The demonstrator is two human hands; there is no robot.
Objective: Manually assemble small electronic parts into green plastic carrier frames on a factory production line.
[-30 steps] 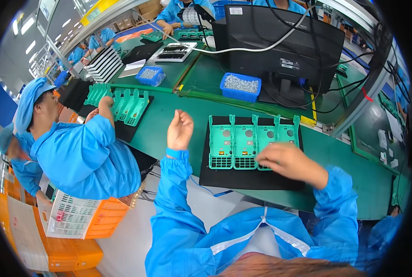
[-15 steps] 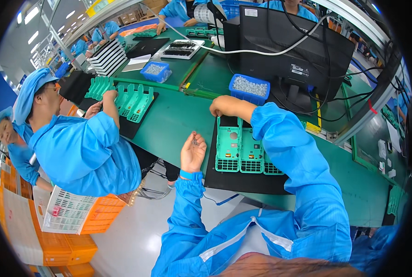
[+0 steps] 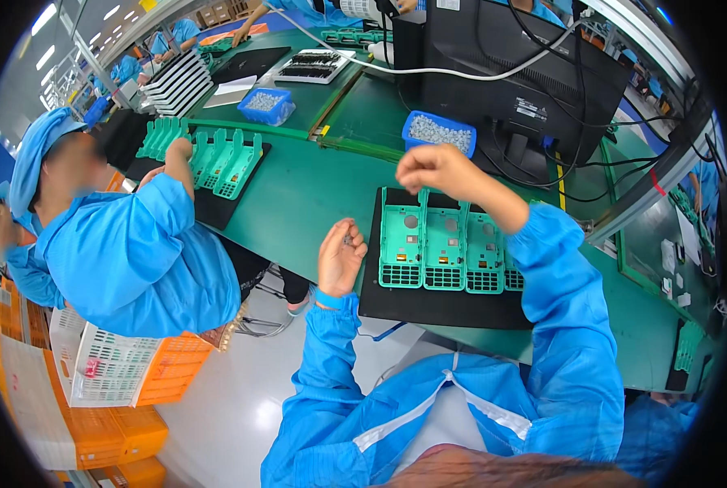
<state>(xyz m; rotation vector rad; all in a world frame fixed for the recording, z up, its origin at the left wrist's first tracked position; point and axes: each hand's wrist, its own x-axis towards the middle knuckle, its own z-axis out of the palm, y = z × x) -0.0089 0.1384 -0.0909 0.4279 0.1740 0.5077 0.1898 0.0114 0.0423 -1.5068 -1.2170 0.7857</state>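
Several green plastic housings (image 3: 401,244) stand side by side on a black mat (image 3: 453,309) in front of me, with grid-like openings at their near ends. My right hand (image 3: 436,172) hovers over their far ends, its fingers pinched together; whatever they may hold is hidden. Just left of the mat, my left hand (image 3: 343,259) is turned palm up with curled fingers around small grey pieces (image 3: 348,241). My right forearm covers part of the row's right side.
A blue bin (image 3: 441,132) of small whitish pieces sits beyond the housings, beside a black monitor (image 3: 526,98). Another blue bin (image 3: 267,106) stands farther left. At left, a co-worker (image 3: 119,236) handles similar green housings (image 3: 233,167). A white cable (image 3: 461,71) crosses the bench's far side.
My right hand has moved right and up from the leftmost housing's far end, uncovering more of the row. My left fingers have curled in more. The whole view has shifted slightly.
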